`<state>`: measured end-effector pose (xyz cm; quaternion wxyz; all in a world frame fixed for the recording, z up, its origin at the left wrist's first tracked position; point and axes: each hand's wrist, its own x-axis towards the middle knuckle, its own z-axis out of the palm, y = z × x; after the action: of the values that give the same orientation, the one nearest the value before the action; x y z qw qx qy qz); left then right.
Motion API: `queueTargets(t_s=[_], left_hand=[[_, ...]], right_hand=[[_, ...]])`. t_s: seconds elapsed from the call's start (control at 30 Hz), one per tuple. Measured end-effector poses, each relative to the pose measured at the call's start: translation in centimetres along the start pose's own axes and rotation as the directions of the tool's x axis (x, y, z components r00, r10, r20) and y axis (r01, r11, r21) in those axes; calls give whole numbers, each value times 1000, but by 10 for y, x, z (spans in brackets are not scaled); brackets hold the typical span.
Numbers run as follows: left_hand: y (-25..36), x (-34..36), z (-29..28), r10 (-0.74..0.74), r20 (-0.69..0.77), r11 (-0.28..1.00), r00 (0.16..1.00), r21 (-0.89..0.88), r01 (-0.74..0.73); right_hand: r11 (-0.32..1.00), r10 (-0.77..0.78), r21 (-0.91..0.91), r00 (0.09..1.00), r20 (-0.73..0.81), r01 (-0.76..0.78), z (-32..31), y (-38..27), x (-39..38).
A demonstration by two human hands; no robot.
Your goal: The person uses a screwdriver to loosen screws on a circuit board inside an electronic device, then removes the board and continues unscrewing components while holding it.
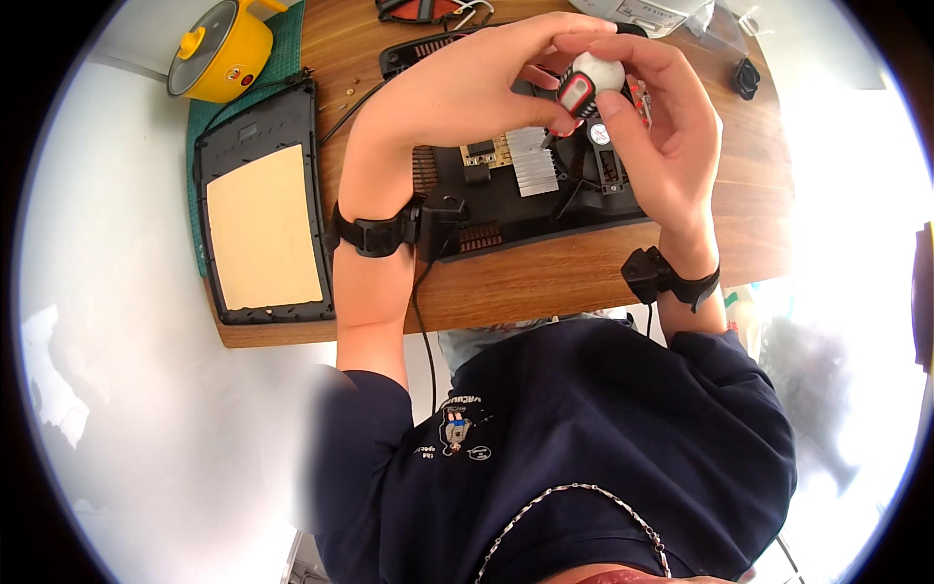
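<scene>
Both hands close around a screwdriver (pixel 580 93) with a red, black and grey handle and a rounded whitish end. My left hand (pixel 486 78) reaches across from the left, its thumb against the handle's lower side. My right hand (pixel 676 127) curls round from the right, thumb pressed near the whitish end. The tool stands over an opened black appliance housing (pixel 506 226), and its tip is hard to make out. Inside the housing lie a finned silver heatsink (pixel 533 164), a circuit board (pixel 499 150) and black parts, partly covered by my hands.
Left of the housing, a black cover panel (pixel 319 219) with a cream sheet (pixel 263 229) lies partly on a green mat (pixel 289 58). A yellow pot (pixel 232 58) stands behind it. Far back are a red-black pouch (pixel 418 10) and a white box (pixel 647 12); a small black object (pixel 746 78) lies right.
</scene>
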<state>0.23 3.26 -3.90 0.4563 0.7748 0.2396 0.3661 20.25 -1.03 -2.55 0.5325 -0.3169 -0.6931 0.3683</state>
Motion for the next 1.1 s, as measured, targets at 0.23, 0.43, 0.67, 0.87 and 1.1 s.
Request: queueTargets(t_s=[0.23, 0.43, 0.67, 0.87, 1.1], left_hand=[[30, 11, -4, -210, 79, 977, 974, -15, 212], [23, 5, -2, -152, 49, 976, 987, -148, 157], [9, -2, 1, 42, -22, 984, 999, 176, -37], [9, 3, -1, -147, 56, 967, 988, 218, 132], [-6, 0, 5, -17, -20, 998, 1000, 62, 18]], right_hand=[[988, 33, -152, 997, -64, -42, 2, 0, -3], [980, -87, -176, 995, 49, 94, 1, 2, -2], [994, 10, 112, 998, -64, -3, 12, -2, -7], [933, -121, -342, 993, 10, 117, 3, 11, -11], [998, -57, -9, 998, -41, 56, 4, 6, -12]])
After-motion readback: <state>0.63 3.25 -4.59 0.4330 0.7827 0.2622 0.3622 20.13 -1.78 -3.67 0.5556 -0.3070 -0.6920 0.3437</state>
